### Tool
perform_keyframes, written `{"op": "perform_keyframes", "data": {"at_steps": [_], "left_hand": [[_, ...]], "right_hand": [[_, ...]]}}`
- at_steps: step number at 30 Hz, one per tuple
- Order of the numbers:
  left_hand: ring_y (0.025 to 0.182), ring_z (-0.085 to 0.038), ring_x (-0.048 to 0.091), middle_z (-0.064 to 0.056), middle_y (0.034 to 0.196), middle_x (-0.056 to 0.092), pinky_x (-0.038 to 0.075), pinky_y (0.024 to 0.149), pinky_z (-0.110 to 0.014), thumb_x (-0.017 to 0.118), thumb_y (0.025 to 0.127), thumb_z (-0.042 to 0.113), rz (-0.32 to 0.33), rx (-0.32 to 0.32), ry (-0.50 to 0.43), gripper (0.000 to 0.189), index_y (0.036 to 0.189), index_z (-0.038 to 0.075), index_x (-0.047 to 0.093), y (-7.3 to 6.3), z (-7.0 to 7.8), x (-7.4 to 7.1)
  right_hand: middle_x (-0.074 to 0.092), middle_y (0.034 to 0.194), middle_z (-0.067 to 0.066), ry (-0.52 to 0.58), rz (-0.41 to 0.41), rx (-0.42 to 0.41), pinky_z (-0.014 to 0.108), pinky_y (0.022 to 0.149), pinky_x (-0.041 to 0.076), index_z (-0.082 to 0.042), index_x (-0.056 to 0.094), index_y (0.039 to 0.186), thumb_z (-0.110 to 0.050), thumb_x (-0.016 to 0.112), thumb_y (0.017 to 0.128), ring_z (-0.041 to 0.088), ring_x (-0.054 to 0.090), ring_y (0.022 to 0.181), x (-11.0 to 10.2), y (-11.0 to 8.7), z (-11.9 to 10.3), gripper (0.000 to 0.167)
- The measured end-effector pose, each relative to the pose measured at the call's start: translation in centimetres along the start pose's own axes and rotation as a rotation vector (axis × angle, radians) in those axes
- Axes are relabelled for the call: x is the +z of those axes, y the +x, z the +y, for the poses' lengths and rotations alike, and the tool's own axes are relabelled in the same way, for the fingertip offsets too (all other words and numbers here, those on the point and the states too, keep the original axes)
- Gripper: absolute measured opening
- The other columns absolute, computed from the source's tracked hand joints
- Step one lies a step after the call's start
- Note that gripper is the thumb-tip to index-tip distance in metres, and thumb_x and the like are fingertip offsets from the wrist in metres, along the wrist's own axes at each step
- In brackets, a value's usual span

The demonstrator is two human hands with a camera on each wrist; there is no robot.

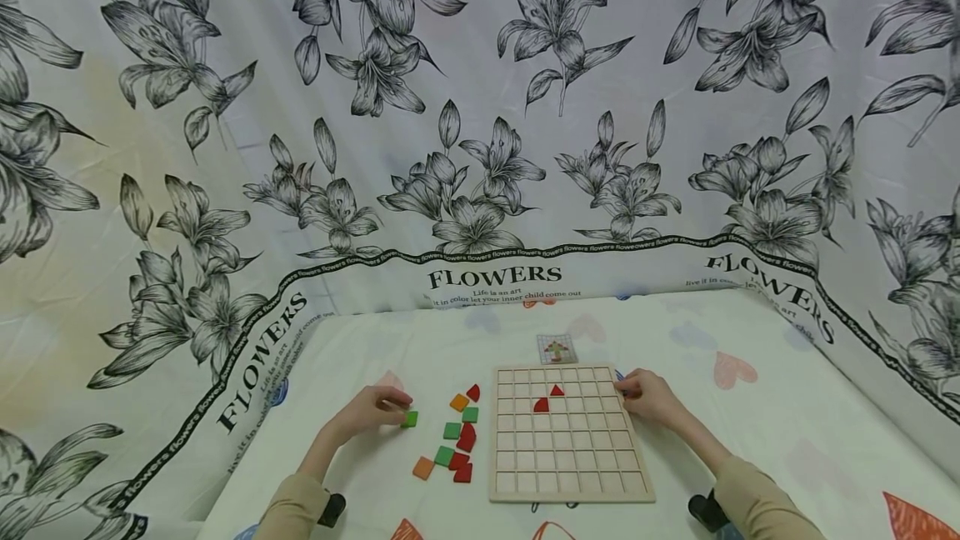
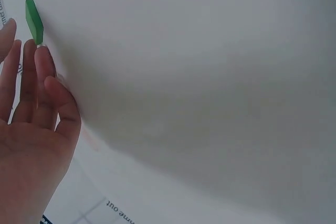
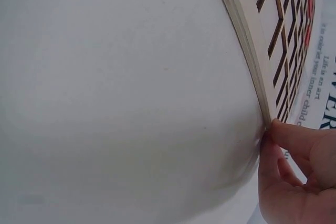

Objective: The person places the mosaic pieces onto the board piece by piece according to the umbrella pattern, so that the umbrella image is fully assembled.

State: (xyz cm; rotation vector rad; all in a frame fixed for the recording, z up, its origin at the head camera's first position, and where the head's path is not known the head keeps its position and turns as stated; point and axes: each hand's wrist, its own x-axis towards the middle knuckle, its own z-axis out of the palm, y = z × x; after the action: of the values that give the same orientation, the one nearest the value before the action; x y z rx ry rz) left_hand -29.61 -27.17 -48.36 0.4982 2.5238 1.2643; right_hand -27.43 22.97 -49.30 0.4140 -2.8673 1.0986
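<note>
A square wooden grid board (image 1: 570, 497) lies on the table with a red triangle (image 1: 557, 391) and a red quarter-round piece (image 1: 542, 405) in its upper cells. My right hand (image 1: 647, 392) pinches the board's right edge near the far corner, thumb on top; the right wrist view shows this hand (image 3: 294, 166) at the rim. Left of the board, my left hand (image 1: 377, 408) is at a bright green tile (image 1: 409, 419). In the left wrist view the tile (image 2: 34, 22) lies just beyond the fingertips of the loosely bent hand (image 2: 39, 124), thumb held apart.
Between the left hand and the board lie several loose pieces, among them an orange tile (image 1: 423, 468), a green tile (image 1: 452, 431) and a red piece (image 1: 467, 437). Behind the board is a small pattern card (image 1: 555, 349). A flower-printed curtain (image 1: 480, 190) stands around the table.
</note>
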Motion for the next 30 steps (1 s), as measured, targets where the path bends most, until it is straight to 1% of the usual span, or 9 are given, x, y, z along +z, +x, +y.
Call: {"op": "perform_keyframes", "data": {"at_steps": [6,11,12,15,19,24,30], "left_hand": [[0.086,-0.015,0.060,-0.020,0.104,0.067,0.047,0.071,-0.019,0.074,0.079,0.008,-0.002,0.020,0.015,0.035,0.109,-0.007,0.064,0.2,-0.2,0.3],[0.086,-0.017,0.059,-0.019,0.100,0.066,0.046,0.071,-0.018,0.075,0.077,0.004,-0.001,0.025,0.019,0.036,0.109,-0.009,0.063,0.1,-0.1,0.4],[0.085,-0.018,0.058,-0.018,0.099,0.065,0.046,0.070,-0.018,0.075,0.077,0.003,-0.001,0.021,0.018,0.036,0.109,-0.009,0.063,0.1,-0.1,0.4],[0.084,-0.018,0.056,-0.015,0.096,0.064,0.044,0.068,-0.019,0.075,0.076,0.002,0.004,0.008,0.031,0.036,0.107,-0.009,0.063,0.0,0.2,0.5],[0.082,-0.019,0.055,-0.015,0.095,0.064,0.044,0.066,-0.019,0.075,0.074,0.000,0.013,-0.001,0.051,0.034,0.105,-0.009,0.063,-0.2,0.4,0.7],[0.079,-0.018,0.054,-0.013,0.093,0.065,0.044,0.065,-0.019,0.075,0.074,-0.001,0.023,0.000,0.062,0.032,0.103,-0.008,0.064,-0.2,0.0,0.8],[0.078,-0.014,0.054,-0.011,0.092,0.066,0.044,0.065,-0.018,0.075,0.074,0.000,0.013,0.016,0.059,0.029,0.101,-0.007,0.065,0.2,-0.6,0.6]], "right_hand": [[0.061,0.100,0.020,-0.008,0.004,-0.009,0.025,0.062,0.043,0.013,0.065,0.107,0.006,0.065,0.076,0.020,0.055,0.079,-0.1,0.1,-0.1,0.032],[0.061,0.099,0.020,-0.006,0.009,-0.013,0.025,0.061,0.042,0.014,0.064,0.108,0.006,0.066,0.076,0.019,0.053,0.078,-0.2,0.1,-0.1,0.032],[0.060,0.099,0.020,-0.011,0.007,-0.020,0.025,0.062,0.043,0.014,0.064,0.108,0.006,0.066,0.076,0.020,0.054,0.078,-0.2,0.1,-0.1,0.032],[0.061,0.100,0.019,-0.003,0.006,-0.005,0.026,0.064,0.044,0.013,0.065,0.108,0.006,0.066,0.077,0.022,0.056,0.081,-0.1,-0.1,-0.1,0.032],[0.060,0.101,0.019,0.011,-0.003,-0.005,0.026,0.064,0.045,0.013,0.064,0.108,0.006,0.066,0.077,0.023,0.057,0.083,0.0,-0.3,-0.2,0.032],[0.060,0.101,0.019,0.007,0.002,-0.007,0.026,0.063,0.044,0.013,0.064,0.108,0.005,0.066,0.077,0.022,0.056,0.082,0.2,-0.4,-0.3,0.032],[0.061,0.101,0.019,-0.004,0.005,0.003,0.026,0.063,0.045,0.012,0.065,0.108,0.006,0.066,0.076,0.022,0.056,0.082,0.2,-0.1,-0.1,0.032]]}}
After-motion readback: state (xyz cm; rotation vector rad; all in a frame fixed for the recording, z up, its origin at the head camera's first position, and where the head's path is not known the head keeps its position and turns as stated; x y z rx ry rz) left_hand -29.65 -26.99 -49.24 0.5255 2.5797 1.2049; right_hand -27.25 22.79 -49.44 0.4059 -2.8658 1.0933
